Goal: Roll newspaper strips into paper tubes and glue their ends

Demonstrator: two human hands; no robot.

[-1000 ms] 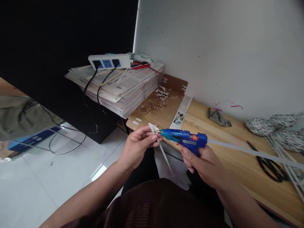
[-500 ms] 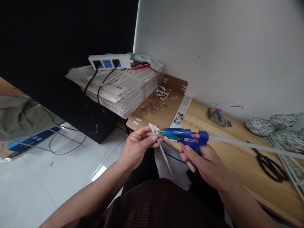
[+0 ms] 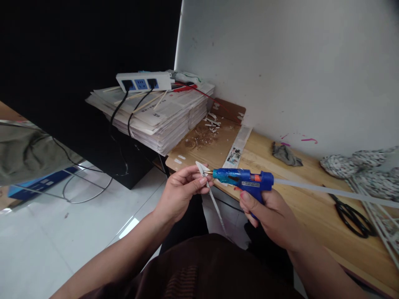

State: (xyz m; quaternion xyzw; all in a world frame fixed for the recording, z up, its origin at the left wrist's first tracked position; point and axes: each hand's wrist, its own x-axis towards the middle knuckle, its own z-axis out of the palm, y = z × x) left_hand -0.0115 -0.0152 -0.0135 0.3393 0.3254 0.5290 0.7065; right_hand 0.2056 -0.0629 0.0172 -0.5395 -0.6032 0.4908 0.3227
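- The left hand [image 3: 183, 187] pinches a folded paper strip [image 3: 215, 206] between thumb and fingers; its narrow tail hangs below that hand.
- The right hand [image 3: 268, 211] is wrapped around the handle of a blue glue gun [image 3: 233, 177], whose nozzle meets the strip at the left fingertips. Whether the trigger is squeezed, I cannot tell.
- The step in hand looks like gluing the strip's folded end; the next move probably calls for a steady nozzle and fingers clear of the metal tip.
- Just beyond the left hand, worn cardboard [image 3: 205, 153] bears paper scraps [image 3: 213, 122] on the wooden table [image 3: 262, 153].
- Farther out from the left hand, a newspaper stack [image 3: 174, 133] carries a power strip [image 3: 165, 79].
- Right of the right hand lie black scissors [image 3: 355, 218]; ahead of it, a grey cloth [image 3: 286, 154] lies near the pale wall [image 3: 289, 62].
- Below and left of the left hand is shiny tiled floor [image 3: 77, 232].
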